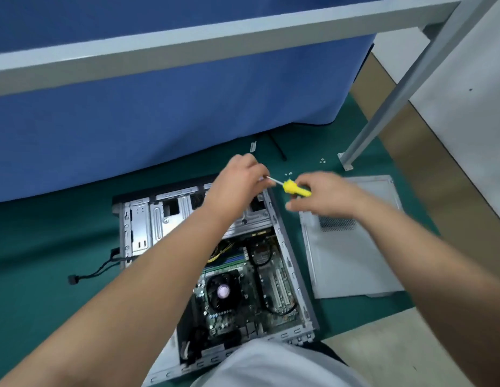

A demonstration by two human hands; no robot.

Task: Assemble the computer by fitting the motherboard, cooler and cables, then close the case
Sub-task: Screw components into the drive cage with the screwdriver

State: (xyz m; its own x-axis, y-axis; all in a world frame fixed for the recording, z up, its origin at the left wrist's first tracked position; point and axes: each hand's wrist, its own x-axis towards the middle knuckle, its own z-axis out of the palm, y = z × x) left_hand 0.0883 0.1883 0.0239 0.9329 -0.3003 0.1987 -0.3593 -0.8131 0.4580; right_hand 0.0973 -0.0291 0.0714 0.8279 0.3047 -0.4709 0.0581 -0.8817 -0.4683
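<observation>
In the head view, an open computer case point(215, 263) lay on its side on a green mat point(47, 247), filling the lower centre of the frame. The motherboard point(243, 297) sat inside it, with the cooler point(223, 291) and its round fan near the middle and black cables point(267, 258) looping over the board's upper right part. The detached side panel point(352, 247) lay flat on the mat just right of the case.

Above the case's upper right corner, both hands met at a yellow-handled screwdriver point(294, 188). The right hand point(327, 195) curled loosely around the handle, and the left hand point(239, 181) pinched the metal tip end with curled fingers. A few small screws point(288, 173) rested on the mat just beyond the hands. A blue cloth point(159, 107) hung across the upper left.
</observation>
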